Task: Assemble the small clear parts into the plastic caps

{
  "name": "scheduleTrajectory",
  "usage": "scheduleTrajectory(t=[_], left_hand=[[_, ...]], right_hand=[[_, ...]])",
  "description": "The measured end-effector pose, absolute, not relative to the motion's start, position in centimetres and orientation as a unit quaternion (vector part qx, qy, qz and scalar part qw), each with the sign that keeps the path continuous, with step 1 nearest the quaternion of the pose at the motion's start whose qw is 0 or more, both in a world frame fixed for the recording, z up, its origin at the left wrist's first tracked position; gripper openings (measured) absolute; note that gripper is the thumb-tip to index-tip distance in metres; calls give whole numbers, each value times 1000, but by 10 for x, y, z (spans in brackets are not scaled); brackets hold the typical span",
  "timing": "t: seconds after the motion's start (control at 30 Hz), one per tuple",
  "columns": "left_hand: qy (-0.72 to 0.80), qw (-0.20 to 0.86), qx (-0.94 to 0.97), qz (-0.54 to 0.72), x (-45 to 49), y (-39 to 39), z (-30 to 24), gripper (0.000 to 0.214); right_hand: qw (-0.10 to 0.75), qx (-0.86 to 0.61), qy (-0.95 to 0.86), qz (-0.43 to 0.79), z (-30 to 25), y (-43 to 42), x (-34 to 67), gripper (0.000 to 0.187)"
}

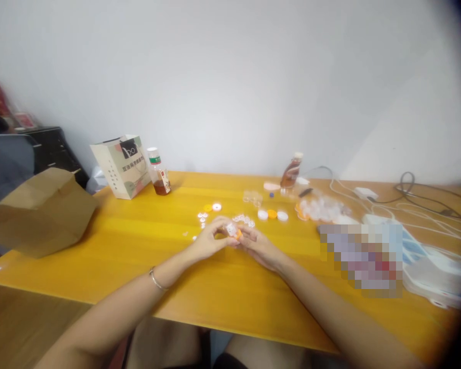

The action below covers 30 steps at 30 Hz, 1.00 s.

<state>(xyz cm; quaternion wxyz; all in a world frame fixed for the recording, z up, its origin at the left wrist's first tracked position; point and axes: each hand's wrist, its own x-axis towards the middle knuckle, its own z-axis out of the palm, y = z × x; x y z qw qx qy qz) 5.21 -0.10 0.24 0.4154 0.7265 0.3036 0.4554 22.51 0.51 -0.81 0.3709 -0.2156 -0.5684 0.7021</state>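
Both my hands meet over the middle of the table, closed around a small white-and-orange piece [234, 231] whose exact kind is too small to make out. My left hand [211, 238] pinches its white part between thumb and fingers. From the other side, the fingers of my right hand [259, 247] press on the orange part. Just behind the hands lies a cluster of small white pieces [244, 220]. Several more small white pieces [202, 217] lie left of it, near a yellow disc [207, 208] and a white ring-like disc [217, 207].
White caps [263, 214] flank an orange cap [272, 214]. Farther right are a heap of translucent caps [322, 208], cables [407, 189] and a blurred-out flat item [363, 261]. Brown bottles [291, 174] [161, 182], a paper bag [128, 169] and a brown bag [41, 210] stand around.
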Motion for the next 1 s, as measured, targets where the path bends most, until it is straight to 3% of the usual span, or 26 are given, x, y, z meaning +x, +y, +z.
scheduleTrajectory(t=[0.3, 0.53, 0.77, 1.0], left_hand=[[296, 442, 693, 487, 58, -3, 3, 28], [288, 474, 687, 470, 60, -9, 10, 33], [323, 394, 720, 471, 57, -6, 11, 26], [362, 326, 722, 492, 60, -10, 10, 17]], right_hand=[[440, -200, -489, 726, -9, 0, 219, 28], [407, -218, -451, 764, -7, -4, 217, 29], [429, -214, -466, 744, -7, -5, 215, 36], [492, -231, -532, 649, -7, -7, 210, 40]])
